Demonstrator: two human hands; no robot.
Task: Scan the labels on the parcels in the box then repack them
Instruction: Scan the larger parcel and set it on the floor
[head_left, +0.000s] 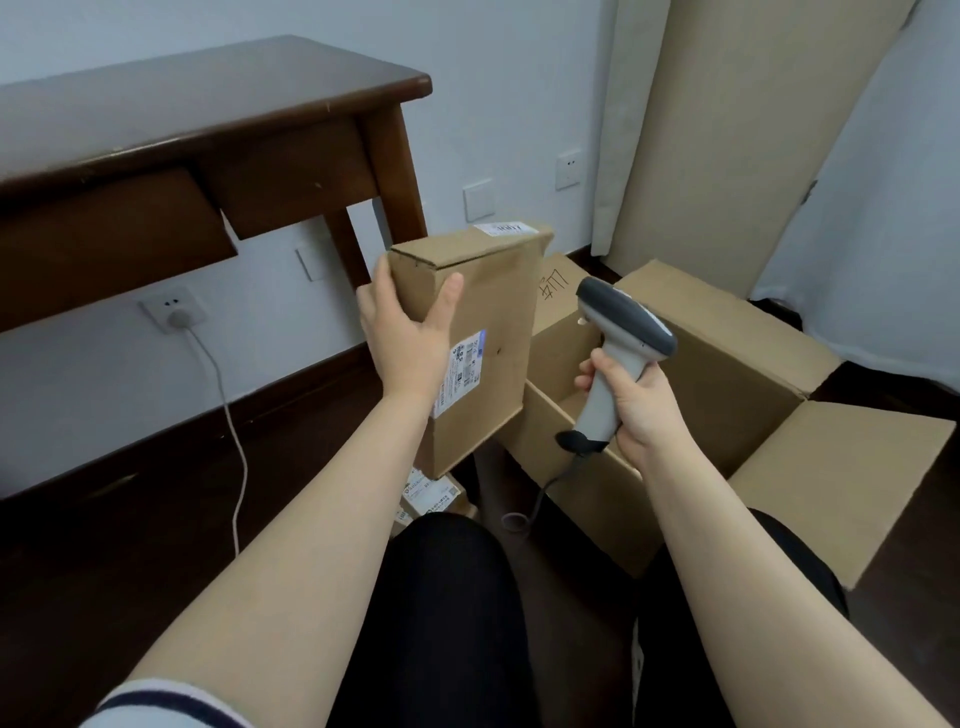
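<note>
I see my left hand (410, 332) gripping the upright brown cardboard parcel (467, 332) (thumb across its face), right hand (636, 402) clenched around the grey handheld barcode scanner (618, 353)

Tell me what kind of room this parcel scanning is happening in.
Probably a room in a home or small office, not a warehouse: a dark wooden desk stands against a plain wall with sockets, a curtain hangs at right, and the open cardboard box sits on a dark floor.
</note>
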